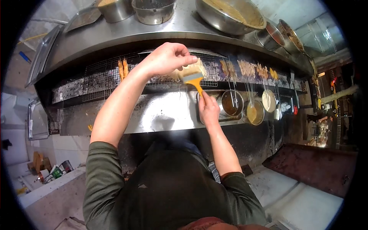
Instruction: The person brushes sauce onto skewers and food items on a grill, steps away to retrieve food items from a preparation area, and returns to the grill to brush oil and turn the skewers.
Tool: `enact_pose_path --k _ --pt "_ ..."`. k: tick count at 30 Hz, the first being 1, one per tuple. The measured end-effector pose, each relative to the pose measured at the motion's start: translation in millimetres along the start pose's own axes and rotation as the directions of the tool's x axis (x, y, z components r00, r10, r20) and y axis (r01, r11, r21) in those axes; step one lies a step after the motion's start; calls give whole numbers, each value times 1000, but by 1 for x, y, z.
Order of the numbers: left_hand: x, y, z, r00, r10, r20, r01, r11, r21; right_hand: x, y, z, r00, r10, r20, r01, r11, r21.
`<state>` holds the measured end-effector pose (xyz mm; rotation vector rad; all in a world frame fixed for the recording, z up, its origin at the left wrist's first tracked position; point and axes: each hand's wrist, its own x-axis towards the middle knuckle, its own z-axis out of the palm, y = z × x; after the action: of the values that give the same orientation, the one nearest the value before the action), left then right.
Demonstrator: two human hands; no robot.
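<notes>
My right hand (208, 109) grips the yellow handle of a flat, wide brush (196, 81), its head angled up over the grill. Beyond the brush head lies a pale, flat piece of food (197, 65) on the wire grate (155, 80). Above that food hangs my left hand (174, 57), fingers curled and thumb stretched towards the fingertips. Whether anything thin is pinched there cannot be made out. My left forearm hides part of the grate, next to two orange skewered pieces (123, 69).
Several meat skewers (246, 68) lie on the long charcoal grill to the right. Below them stand a metal pot of dark sauce (231, 104) and a pot of yellowish liquid (253, 114). A large steel bowl (233, 17) sits on the upper shelf (184, 26). Metal trays (38, 120) stand at left.
</notes>
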<state>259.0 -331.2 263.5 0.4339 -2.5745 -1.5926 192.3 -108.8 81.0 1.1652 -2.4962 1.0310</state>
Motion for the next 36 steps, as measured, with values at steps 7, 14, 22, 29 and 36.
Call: enact_pose_path --k 7,14,22,29,36 --pt "1 1 -3 1000 8 -11 -8 1000 22 23 13 -26 986 165 21 -165 986 -22" --pt "2 2 -6 1000 5 1 -5 999 35 56 5 -33 993 115 6 -114 989 -92" --pt "4 -3 -4 1000 20 -7 -20 998 -67 83 -24 23 971 44 236 -4 986 -169" --pt "6 -4 -3 999 33 -23 -36 992 -122 75 -24 1 998 -18 62 19 1000 -13" --pt "4 -2 -5 999 14 -40 -17 995 -94 78 -24 9 990 14 142 0 995 -103"
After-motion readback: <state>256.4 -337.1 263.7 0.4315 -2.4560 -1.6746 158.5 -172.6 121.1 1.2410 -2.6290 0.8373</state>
